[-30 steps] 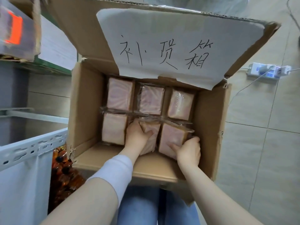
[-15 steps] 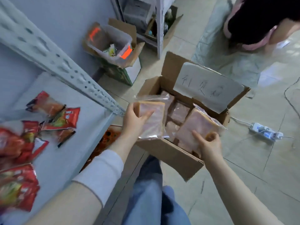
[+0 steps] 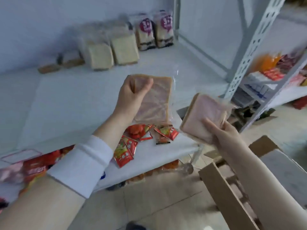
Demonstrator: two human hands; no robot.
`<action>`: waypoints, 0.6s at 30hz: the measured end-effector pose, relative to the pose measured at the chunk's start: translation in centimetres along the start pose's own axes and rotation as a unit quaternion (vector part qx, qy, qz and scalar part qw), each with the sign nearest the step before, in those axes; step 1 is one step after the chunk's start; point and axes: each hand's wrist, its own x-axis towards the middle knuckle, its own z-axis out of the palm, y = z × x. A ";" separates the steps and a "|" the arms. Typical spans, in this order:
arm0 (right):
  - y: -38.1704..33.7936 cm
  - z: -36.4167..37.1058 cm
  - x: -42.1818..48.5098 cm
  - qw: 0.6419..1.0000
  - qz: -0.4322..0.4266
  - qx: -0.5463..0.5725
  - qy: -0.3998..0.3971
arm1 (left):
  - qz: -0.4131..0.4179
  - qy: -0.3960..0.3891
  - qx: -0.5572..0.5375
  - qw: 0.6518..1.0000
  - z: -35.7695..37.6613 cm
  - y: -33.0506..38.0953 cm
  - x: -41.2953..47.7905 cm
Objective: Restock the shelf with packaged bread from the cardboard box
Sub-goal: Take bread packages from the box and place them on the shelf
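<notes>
My left hand [image 3: 132, 93] grips a clear-wrapped pack of pinkish sliced bread [image 3: 156, 100] by its top corner and holds it above the white shelf [image 3: 69, 100]. Just off the shelf's right end, my right hand [image 3: 224, 131] holds a second bread pack [image 3: 202, 117] from below. Only a corner of the cardboard box [image 3: 221, 193] shows at the lower right, and its inside is hidden. Several bread packs [image 3: 113, 50] stand at the back of the shelf.
Red snack packets [image 3: 142, 138] lie scattered along the shelf's front edge. Two bags with purple labels [image 3: 154, 34] stand at the back right. A perforated grey upright [image 3: 252, 47] divides this bay from another stocked shelf [image 3: 274, 77] on the right. Tiled floor [image 3: 157, 205] lies below.
Both hands have lifted the two bread packs out of the box and carried them left and up over the shelf. The view has swung from the box to the shelf.
</notes>
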 end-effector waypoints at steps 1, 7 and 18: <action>-0.3 2.6 0.3 0.999 0.008 0.028 -0.039 | 0.004 0.029 0.001 1.000 -3.0 0.2 0.6; 0.5 20.4 3.0 0.983 0.031 0.032 -0.177 | -0.027 0.170 0.007 0.985 -21.7 -2.6 4.3; 2.5 40.9 14.0 0.976 -0.048 -0.164 -0.134 | -0.091 0.238 0.051 0.966 -35.2 -11.9 16.5</action>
